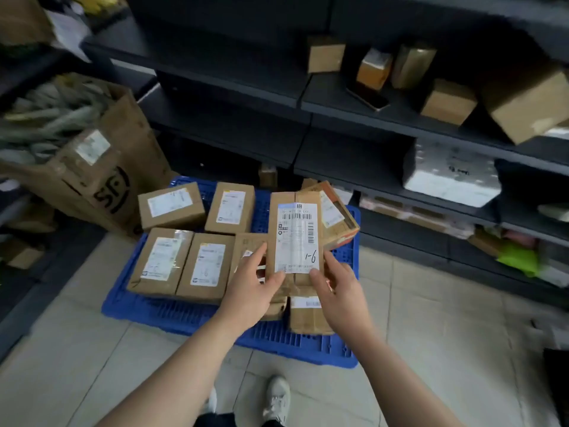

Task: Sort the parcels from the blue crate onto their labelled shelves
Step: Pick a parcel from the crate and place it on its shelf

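both hands extended: left hand, right hand hold parcel upright.

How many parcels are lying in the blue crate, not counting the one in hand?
7 visible: back-left parcel, back-centre parcel, front-left parcel, front-centre parcel, half-hidden parcel behind the left hand, orange-edged parcel at right, nearest parcel below the right hand. The held parcel may hide more.

- Cardboard parcel in the grip: brown, with a white label bearing black barcodes and a black handwritten "1-6".
- Crate beneath the grip: bright blue, slotted in a grid.
- Boxes left of the grip: brown, with white labels.
- Box just behind the grip, to its right: brown with an orange band.
- Shelves beyond the grip: dark grey.
- Bag far right of the grip: lime green.
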Demonstrator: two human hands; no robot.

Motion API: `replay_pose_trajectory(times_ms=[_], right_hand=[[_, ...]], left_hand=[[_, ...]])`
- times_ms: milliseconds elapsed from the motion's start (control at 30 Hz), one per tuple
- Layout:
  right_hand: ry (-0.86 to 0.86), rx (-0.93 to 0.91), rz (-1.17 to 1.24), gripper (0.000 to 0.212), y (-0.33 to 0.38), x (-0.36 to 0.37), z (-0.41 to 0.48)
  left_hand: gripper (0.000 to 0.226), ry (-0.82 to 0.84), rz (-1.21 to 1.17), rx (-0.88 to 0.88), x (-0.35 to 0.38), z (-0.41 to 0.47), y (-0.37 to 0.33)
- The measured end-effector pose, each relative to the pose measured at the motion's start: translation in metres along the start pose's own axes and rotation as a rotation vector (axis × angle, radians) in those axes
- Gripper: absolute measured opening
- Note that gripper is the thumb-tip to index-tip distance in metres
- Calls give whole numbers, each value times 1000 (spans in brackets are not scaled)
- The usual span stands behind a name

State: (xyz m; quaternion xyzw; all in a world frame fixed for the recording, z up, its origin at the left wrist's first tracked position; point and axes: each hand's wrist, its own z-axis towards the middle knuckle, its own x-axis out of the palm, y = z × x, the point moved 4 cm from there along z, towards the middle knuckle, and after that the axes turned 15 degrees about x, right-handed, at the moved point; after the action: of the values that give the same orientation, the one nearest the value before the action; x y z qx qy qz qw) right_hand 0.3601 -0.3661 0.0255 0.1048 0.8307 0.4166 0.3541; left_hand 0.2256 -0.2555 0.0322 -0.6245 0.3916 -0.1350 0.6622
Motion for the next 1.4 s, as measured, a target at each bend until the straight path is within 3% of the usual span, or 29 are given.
replay_pose_trajectory(times_ms=[300, 667, 933, 1000, 1400], right_hand=[[196, -452, -76, 40, 146, 85, -69], [533, -860, -112, 38, 276, 267, -252], [801, -1019, -136, 41, 335, 417, -404], [865, -1037, -144, 39, 348, 451, -437], [1167, -1190, -212, 39, 442, 671, -569]], left_hand=[[62, -448, 69, 77, -154, -88, -26], [65, -922, 145, 82, -350, -304, -13], [65, -1188, 270, -53, -473, -472, 5], [56, -1248, 286, -77, -500, -504, 9], [51, -1529, 362, -181, -675, -633, 67]])
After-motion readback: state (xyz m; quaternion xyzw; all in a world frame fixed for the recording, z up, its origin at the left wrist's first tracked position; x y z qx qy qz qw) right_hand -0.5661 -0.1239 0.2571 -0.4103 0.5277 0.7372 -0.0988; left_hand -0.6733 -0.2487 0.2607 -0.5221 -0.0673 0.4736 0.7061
